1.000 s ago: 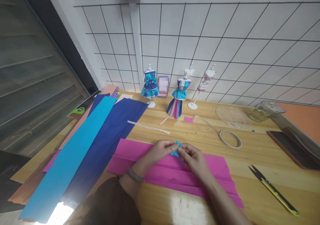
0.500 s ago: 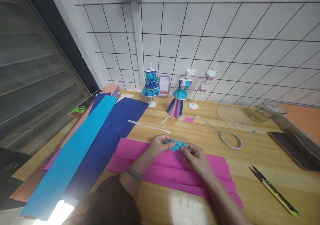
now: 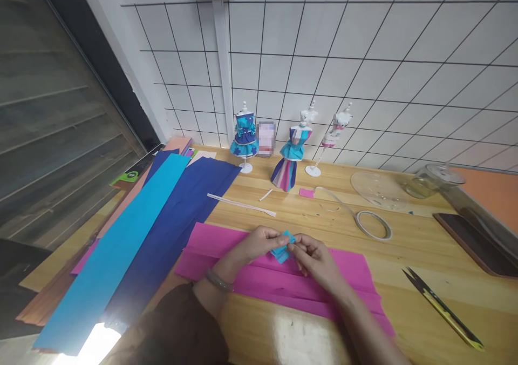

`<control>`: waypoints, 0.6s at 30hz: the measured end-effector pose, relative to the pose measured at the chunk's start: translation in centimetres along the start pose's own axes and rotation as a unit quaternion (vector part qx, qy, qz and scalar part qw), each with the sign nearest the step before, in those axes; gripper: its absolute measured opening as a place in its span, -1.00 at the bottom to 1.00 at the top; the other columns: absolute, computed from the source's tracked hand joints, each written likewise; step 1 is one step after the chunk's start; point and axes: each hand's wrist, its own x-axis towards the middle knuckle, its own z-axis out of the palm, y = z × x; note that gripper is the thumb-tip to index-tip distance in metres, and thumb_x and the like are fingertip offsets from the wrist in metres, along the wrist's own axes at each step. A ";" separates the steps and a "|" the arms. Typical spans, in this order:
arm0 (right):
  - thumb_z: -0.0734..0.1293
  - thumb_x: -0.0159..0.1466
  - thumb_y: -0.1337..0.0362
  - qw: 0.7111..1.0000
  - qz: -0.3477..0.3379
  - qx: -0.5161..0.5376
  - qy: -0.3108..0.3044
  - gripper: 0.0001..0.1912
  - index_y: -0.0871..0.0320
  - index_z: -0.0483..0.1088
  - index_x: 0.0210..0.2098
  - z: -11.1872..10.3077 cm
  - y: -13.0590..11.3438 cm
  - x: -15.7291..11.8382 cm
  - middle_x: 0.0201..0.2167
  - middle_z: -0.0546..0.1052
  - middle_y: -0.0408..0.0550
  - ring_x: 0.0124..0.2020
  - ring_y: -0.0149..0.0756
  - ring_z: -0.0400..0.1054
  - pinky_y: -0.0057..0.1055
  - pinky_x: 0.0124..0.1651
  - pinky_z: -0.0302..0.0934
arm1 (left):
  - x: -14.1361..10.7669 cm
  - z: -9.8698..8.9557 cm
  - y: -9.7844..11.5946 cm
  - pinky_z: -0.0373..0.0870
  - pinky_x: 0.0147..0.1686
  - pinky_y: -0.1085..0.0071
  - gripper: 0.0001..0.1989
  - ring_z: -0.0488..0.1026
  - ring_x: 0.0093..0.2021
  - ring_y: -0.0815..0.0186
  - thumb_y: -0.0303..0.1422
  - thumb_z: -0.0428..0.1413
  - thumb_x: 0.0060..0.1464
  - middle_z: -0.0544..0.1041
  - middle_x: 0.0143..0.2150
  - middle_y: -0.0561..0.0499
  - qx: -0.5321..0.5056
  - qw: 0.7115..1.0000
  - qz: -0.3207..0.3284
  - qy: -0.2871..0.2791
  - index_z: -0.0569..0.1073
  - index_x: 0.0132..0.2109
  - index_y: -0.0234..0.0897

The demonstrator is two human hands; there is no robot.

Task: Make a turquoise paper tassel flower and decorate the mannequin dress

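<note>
A small, folded piece of light-blue crepe paper [image 3: 280,253] is pinched between my two hands. My left hand [image 3: 265,242] grips it from the left with thumb and forefinger. From the right, the fingertips of my right hand [image 3: 311,252] close on its edge near the top. Both hands hover over a wide sheet of magenta crepe paper [image 3: 259,276], which lies creased on the table below them. Part of the blue piece is hidden behind my fingers.
Long blue strips [image 3: 133,235] and navy paper [image 3: 182,214] lie left. Small dress forms [image 3: 245,135] in paper outfits stand at the back. A tape roll [image 3: 373,225], yellow-handled snips [image 3: 443,308] and a dark phone-like slab [image 3: 477,243] lie right. White strips [image 3: 242,205] lie behind the magenta sheet.
The blue piece has turned from lying widthwise between my fingers to a more upright, slanted pose. My hands have drawn a little closer together and shifted slightly.
</note>
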 end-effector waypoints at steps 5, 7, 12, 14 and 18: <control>0.27 0.15 0.06 1.000 0.015 0.015 0.001 -0.71 0.17 0.26 -0.49 0.0 -0.3 0.0 -0.78 0.23 -0.32 -0.77 -0.55 0.03 -0.56 -0.68 -0.04 | 0.1 -0.2 -0.1 0.11 -0.47 0.52 -0.64 0.21 -0.52 0.49 -0.13 0.21 -0.21 0.34 -0.53 0.08 -0.005 0.999 0.014 0.028 0.40 -0.44 -0.40; 0.29 0.12 0.04 1.000 0.025 0.018 0.004 -0.69 0.17 0.27 -0.49 -0.1 -0.4 0.0 -0.78 0.22 -0.32 -0.77 -0.54 0.04 -0.56 -0.68 -0.03 | 0.2 -0.2 -0.2 0.13 -0.47 0.53 -0.65 0.22 -0.52 0.49 -0.16 0.23 -0.22 0.36 -0.52 0.08 -0.006 0.998 0.018 0.053 0.40 -0.41 -0.39; 0.31 0.09 0.01 0.999 0.028 0.014 0.011 -0.67 0.19 0.32 -0.46 -0.1 -0.4 0.1 -0.75 0.24 -0.29 -0.75 -0.54 0.08 -0.55 -0.67 0.01 | 0.4 -0.1 -0.4 0.17 -0.49 0.53 -0.66 0.26 -0.53 0.48 -0.17 0.21 -0.19 0.40 -0.52 0.07 0.030 0.995 0.033 0.093 0.42 -0.38 -0.39; 0.34 0.06 0.02 0.999 0.027 0.015 0.020 -0.67 0.19 0.34 -0.46 -0.1 -0.3 0.2 -0.73 0.24 -0.29 -0.74 -0.54 0.08 -0.55 -0.66 0.01 | 0.3 0.0 -0.5 0.21 -0.47 0.52 -0.69 0.30 -0.50 0.46 -0.18 0.20 -0.17 0.42 -0.50 0.05 0.053 0.992 0.054 0.098 0.44 -0.38 -0.38; 0.38 0.01 0.03 0.996 0.022 0.028 0.083 -0.67 0.20 0.36 -0.54 -0.3 0.3 0.6 -0.75 0.28 -0.26 -0.74 -0.52 0.10 -0.54 -0.66 -0.01 | 0.3 0.0 -0.5 0.24 -0.44 0.50 -0.73 0.33 -0.47 0.43 -0.25 0.22 -0.19 0.45 -0.47 0.03 0.036 0.989 0.078 0.123 0.45 -0.36 -0.38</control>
